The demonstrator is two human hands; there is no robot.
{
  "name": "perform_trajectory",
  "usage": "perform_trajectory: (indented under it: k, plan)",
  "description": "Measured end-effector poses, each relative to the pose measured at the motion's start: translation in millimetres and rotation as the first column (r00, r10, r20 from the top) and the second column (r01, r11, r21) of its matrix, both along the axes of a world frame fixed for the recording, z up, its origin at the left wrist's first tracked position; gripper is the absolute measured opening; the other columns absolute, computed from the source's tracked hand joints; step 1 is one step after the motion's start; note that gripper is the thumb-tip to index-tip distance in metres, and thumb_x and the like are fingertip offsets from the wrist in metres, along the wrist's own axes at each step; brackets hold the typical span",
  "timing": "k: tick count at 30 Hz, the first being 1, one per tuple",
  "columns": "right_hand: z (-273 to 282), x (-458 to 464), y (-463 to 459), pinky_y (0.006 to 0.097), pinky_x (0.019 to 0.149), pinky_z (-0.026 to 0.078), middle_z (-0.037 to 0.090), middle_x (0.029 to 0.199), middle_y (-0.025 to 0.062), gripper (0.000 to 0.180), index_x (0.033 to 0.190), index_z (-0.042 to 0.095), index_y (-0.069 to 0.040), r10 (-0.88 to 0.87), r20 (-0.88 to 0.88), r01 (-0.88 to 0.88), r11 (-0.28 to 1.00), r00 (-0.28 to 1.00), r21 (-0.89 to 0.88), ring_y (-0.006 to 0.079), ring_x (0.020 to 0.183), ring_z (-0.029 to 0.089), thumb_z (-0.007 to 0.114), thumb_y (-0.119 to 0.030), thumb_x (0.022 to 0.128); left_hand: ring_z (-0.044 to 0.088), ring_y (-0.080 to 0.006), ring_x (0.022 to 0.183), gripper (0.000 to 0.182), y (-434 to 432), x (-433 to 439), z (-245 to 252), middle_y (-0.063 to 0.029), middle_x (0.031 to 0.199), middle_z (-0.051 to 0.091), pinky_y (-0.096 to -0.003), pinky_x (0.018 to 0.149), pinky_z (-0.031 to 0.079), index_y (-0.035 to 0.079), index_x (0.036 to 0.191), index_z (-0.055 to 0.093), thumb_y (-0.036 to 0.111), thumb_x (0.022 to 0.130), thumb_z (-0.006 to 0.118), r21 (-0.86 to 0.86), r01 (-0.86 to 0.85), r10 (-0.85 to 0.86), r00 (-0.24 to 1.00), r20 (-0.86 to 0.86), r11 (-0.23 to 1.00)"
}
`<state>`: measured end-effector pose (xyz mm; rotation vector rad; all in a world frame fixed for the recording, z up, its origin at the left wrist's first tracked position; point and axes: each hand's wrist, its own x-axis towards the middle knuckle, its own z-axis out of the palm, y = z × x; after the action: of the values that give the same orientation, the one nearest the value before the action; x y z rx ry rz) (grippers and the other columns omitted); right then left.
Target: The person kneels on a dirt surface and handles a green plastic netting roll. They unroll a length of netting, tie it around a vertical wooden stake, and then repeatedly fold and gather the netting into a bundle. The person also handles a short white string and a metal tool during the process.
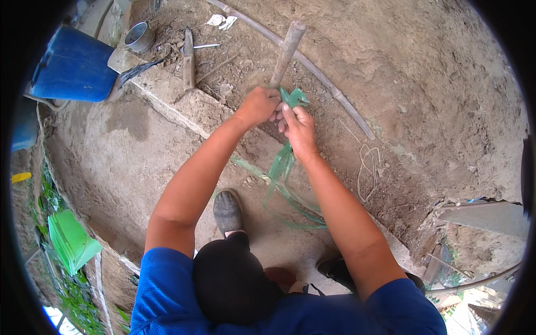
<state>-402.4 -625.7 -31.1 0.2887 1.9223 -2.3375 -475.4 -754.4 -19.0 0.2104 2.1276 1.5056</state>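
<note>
A wooden stake (288, 52) stands up from the dirt beside a concrete edge. At its foot, both my hands meet on a green plastic strip (295, 97). My left hand (260, 105) is closed on the strip right against the base of the stake. My right hand (298, 127), just to the right, pinches the strip between thumb and fingers. A crumpled part of the plastic sticks up above my fingers, and long green tails (281, 165) hang below and trail over the concrete. The fingertips partly cover each other, so the exact hold is hidden.
A long bamboo pole (316, 72) lies behind the stake. To the left are a knife (189, 58), a metal cup (140, 37), a blue bucket (73, 65) and black plastic strips (140, 71). A thin cord (368, 173) lies at right. My shoe (228, 211) rests below the concrete edge (167, 109).
</note>
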Motion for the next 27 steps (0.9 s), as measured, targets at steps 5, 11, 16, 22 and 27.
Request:
perform_trajectory:
  k: [5,11,16,22,27]
  plan:
    - [16,1,-1,0.0196,0.048,0.036,0.053,0.075,-0.0004,0.022,0.092,0.060,-0.005,-0.016,0.152,0.037,0.990,0.988,-0.138,0.0063,0.056,0.046,0.051,-0.026,0.095,0.038,-0.0050,0.041,0.014,2,7,7,0.0004,0.058,0.052,-0.0199,0.035,0.026,0.003,0.091,0.061,0.009,0.088,0.050,0.252,-0.264,0.138,0.894,0.426,0.931]
    - [17,-3,5,0.0192,0.045,0.033,0.051,0.080,0.0003,0.026,0.095,0.059,-0.006,0.057,0.184,-0.004,0.962,0.981,-0.273,0.0067,0.058,0.046,0.050,-0.030,0.095,0.030,-0.0016,0.039,0.012,-8,3,13,0.0015,0.058,0.049,-0.0167,0.033,0.021,0.004,0.097,0.057,0.011,0.091,0.049,0.461,-0.314,-0.064,0.768,0.637,0.830]
    - [9,-6,5,0.0196,0.044,0.033,0.050,0.085,0.0025,0.024,0.097,0.055,-0.005,0.058,0.216,0.057,0.869,0.975,-0.492,0.0080,0.061,0.048,0.048,-0.028,0.096,0.030,-0.0007,0.038,0.012,-14,-4,6,0.0053,0.056,0.045,-0.0163,0.034,0.019,0.005,0.095,0.057,0.014,0.090,0.050,0.624,-0.277,-0.291,0.700,0.652,0.730]
    - [3,-15,11,0.0210,0.041,0.031,0.051,0.082,0.0044,0.022,0.094,0.050,-0.005,0.066,0.380,0.246,0.660,0.922,-0.710,0.0103,0.059,0.046,0.045,-0.026,0.097,0.028,-0.0012,0.036,0.010,-10,-5,-3,0.0066,0.054,0.044,-0.0172,0.034,0.019,0.004,0.090,0.056,0.012,0.089,0.050,0.594,-0.395,-0.227,0.666,0.711,0.701]
    - [1,-20,8,0.0208,0.040,0.030,0.052,0.078,0.0038,0.020,0.092,0.049,-0.007,0.051,0.432,0.331,0.563,0.901,-0.758,0.0085,0.056,0.044,0.042,-0.026,0.098,0.029,-0.0021,0.037,0.010,-8,-4,-8,0.0060,0.055,0.045,-0.0183,0.035,0.021,0.004,0.091,0.057,0.011,0.088,0.050,0.613,-0.401,-0.248,0.662,0.707,0.681]
